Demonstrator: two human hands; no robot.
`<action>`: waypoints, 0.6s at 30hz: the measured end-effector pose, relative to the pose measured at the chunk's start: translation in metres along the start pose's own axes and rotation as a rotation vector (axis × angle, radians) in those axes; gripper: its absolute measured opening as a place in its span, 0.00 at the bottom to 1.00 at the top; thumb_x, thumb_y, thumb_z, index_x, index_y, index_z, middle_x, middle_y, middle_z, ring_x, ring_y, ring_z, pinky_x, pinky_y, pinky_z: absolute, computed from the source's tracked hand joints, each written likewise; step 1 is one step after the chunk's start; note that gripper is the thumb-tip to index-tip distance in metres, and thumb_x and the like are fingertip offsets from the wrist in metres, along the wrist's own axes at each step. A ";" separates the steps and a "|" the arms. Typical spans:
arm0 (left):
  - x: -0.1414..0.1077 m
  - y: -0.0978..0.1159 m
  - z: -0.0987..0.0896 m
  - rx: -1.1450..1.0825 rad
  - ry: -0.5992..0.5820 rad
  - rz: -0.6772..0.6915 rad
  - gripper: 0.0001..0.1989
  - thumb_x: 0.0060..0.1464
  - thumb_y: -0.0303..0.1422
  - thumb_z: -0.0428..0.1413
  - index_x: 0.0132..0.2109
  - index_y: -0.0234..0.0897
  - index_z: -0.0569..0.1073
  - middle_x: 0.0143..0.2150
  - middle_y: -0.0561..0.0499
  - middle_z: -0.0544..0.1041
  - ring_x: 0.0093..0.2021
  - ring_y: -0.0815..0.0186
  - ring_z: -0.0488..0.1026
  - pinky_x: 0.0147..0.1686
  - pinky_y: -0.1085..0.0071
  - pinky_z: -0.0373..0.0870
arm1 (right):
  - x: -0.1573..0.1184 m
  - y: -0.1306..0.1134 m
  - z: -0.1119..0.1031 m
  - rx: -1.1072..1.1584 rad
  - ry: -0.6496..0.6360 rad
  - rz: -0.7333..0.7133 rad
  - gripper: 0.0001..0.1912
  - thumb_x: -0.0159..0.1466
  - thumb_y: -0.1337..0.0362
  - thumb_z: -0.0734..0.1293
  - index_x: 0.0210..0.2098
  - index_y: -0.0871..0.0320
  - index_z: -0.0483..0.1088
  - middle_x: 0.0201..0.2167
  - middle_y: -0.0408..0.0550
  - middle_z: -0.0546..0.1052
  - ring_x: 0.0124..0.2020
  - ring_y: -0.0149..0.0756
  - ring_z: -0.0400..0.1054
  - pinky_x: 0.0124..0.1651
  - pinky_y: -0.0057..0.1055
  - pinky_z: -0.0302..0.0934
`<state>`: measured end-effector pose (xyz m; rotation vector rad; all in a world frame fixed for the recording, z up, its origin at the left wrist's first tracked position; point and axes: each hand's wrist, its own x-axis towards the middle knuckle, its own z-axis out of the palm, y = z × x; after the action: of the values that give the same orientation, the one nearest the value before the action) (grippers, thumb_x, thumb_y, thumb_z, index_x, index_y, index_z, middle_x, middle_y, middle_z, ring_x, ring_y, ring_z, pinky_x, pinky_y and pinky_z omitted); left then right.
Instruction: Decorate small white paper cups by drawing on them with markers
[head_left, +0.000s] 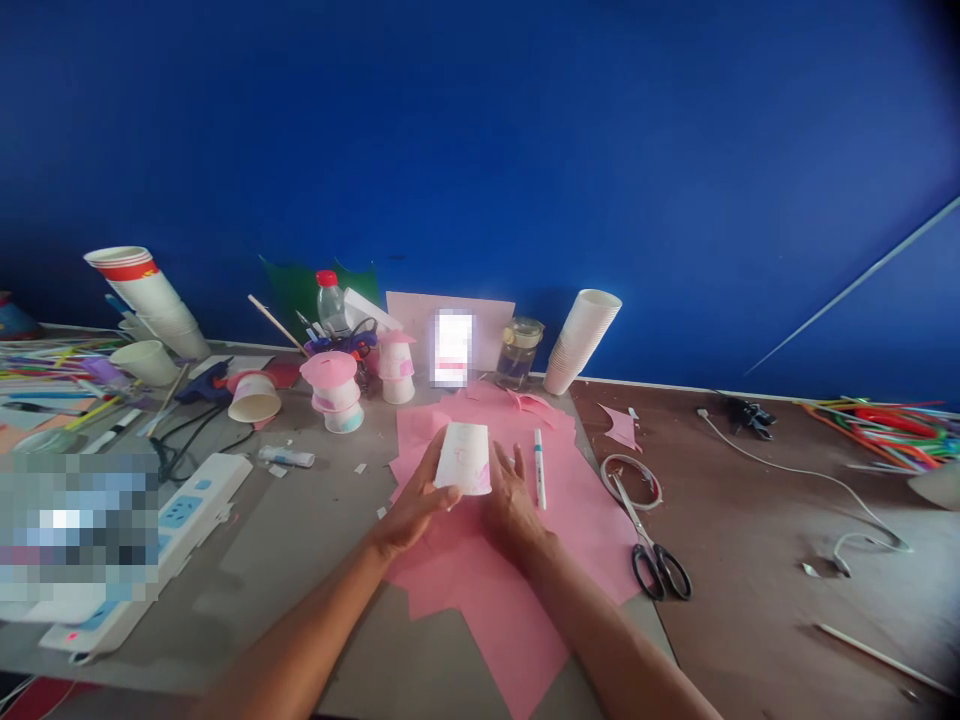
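Observation:
A white paper cup [463,460] with faint pink marks is upside down over the pink paper [480,585]. My left hand [420,500] grips it from the left side, thumb across the near rim. Close to the cup's right side is my right hand [514,505], its fingers apart and slightly bent, with nothing visible in them; whether it touches the cup I cannot tell. Just right of that hand lies a white marker [540,470]. Scissors [652,550] with black handles rest at the paper's right edge, by a roll of tape [631,482].
Cups with pink paper tops [331,385] stand at the back left. A power strip [180,525] lies at left. Against the blue wall are a lit screen [452,348], a glass jar [519,352] and a leaning cup stack [583,340]. A white cable [795,470] crosses the right side.

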<state>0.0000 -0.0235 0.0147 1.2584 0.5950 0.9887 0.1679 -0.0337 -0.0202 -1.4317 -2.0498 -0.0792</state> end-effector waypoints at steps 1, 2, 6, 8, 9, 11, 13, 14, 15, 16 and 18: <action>0.000 -0.001 0.000 0.054 0.051 0.021 0.43 0.50 0.41 0.60 0.68 0.47 0.48 0.61 0.44 0.64 0.55 0.56 0.65 0.49 0.65 0.67 | 0.001 0.004 -0.001 0.020 0.059 0.036 0.35 0.60 0.75 0.54 0.66 0.65 0.44 0.49 0.58 0.72 0.55 0.45 0.62 0.62 0.54 0.45; 0.001 -0.001 0.000 0.104 0.093 0.035 0.44 0.49 0.40 0.60 0.68 0.46 0.47 0.64 0.44 0.60 0.60 0.54 0.61 0.54 0.63 0.64 | 0.003 0.009 -0.002 0.043 0.125 0.075 0.33 0.61 0.73 0.54 0.66 0.66 0.44 0.45 0.57 0.73 0.51 0.45 0.64 0.59 0.53 0.50; 0.004 -0.005 -0.001 0.176 0.160 0.050 0.47 0.47 0.36 0.61 0.68 0.45 0.44 0.67 0.42 0.53 0.63 0.52 0.57 0.58 0.60 0.61 | 0.009 0.032 -0.011 0.066 0.312 0.279 0.23 0.63 0.67 0.56 0.58 0.64 0.59 0.32 0.51 0.71 0.36 0.42 0.66 0.43 0.41 0.61; 0.006 -0.007 -0.001 0.156 0.152 0.061 0.45 0.48 0.34 0.60 0.68 0.44 0.46 0.64 0.43 0.58 0.60 0.54 0.61 0.56 0.60 0.62 | 0.011 0.042 -0.016 0.045 0.318 0.359 0.19 0.63 0.67 0.56 0.52 0.63 0.65 0.33 0.51 0.73 0.36 0.41 0.66 0.42 0.38 0.60; 0.006 -0.007 0.000 0.148 0.147 0.064 0.44 0.48 0.33 0.60 0.67 0.44 0.47 0.62 0.43 0.61 0.58 0.55 0.63 0.55 0.60 0.63 | 0.012 0.045 -0.019 0.023 0.295 0.381 0.18 0.62 0.67 0.57 0.49 0.62 0.68 0.34 0.52 0.74 0.37 0.41 0.66 0.44 0.38 0.59; 0.007 -0.006 0.002 0.141 0.138 0.057 0.43 0.48 0.33 0.60 0.67 0.44 0.49 0.59 0.44 0.64 0.55 0.56 0.64 0.54 0.60 0.64 | 0.013 0.049 -0.024 -0.033 0.186 0.396 0.15 0.62 0.68 0.58 0.44 0.59 0.72 0.36 0.51 0.76 0.40 0.41 0.66 0.47 0.38 0.55; 0.007 -0.005 0.003 0.141 0.139 0.046 0.41 0.47 0.32 0.60 0.65 0.44 0.52 0.58 0.45 0.65 0.55 0.56 0.63 0.53 0.61 0.63 | 0.012 0.050 -0.027 -0.090 0.039 0.385 0.12 0.61 0.68 0.60 0.40 0.56 0.74 0.36 0.50 0.77 0.41 0.41 0.66 0.48 0.38 0.53; 0.007 -0.005 0.004 0.142 0.142 0.045 0.39 0.47 0.31 0.60 0.65 0.43 0.54 0.58 0.45 0.65 0.56 0.56 0.63 0.54 0.62 0.63 | 0.012 0.049 -0.028 -0.115 -0.027 0.374 0.11 0.61 0.67 0.62 0.38 0.56 0.75 0.36 0.49 0.77 0.41 0.41 0.66 0.48 0.38 0.52; 0.007 -0.005 0.004 0.141 0.145 0.046 0.38 0.47 0.31 0.60 0.64 0.43 0.55 0.58 0.45 0.65 0.56 0.56 0.63 0.54 0.62 0.63 | 0.011 0.048 -0.029 -0.138 -0.082 0.359 0.09 0.61 0.66 0.63 0.37 0.55 0.75 0.37 0.50 0.77 0.41 0.42 0.65 0.48 0.39 0.51; 0.007 -0.004 0.004 0.139 0.146 0.049 0.37 0.47 0.31 0.60 0.63 0.42 0.56 0.58 0.45 0.65 0.56 0.56 0.62 0.54 0.62 0.62 | 0.011 0.046 -0.029 -0.158 -0.123 0.346 0.09 0.60 0.65 0.64 0.37 0.55 0.75 0.37 0.50 0.76 0.41 0.42 0.65 0.48 0.39 0.51; 0.006 -0.004 0.004 0.138 0.141 0.050 0.36 0.47 0.31 0.60 0.63 0.42 0.57 0.57 0.45 0.65 0.55 0.57 0.63 0.52 0.63 0.63 | 0.010 0.042 -0.027 -0.182 -0.175 0.329 0.08 0.59 0.66 0.65 0.38 0.55 0.75 0.38 0.51 0.75 0.42 0.43 0.65 0.47 0.39 0.50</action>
<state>0.0076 -0.0201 0.0129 1.3374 0.7549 1.0993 0.2142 -0.0189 -0.0058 -1.9321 -1.9519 -0.0028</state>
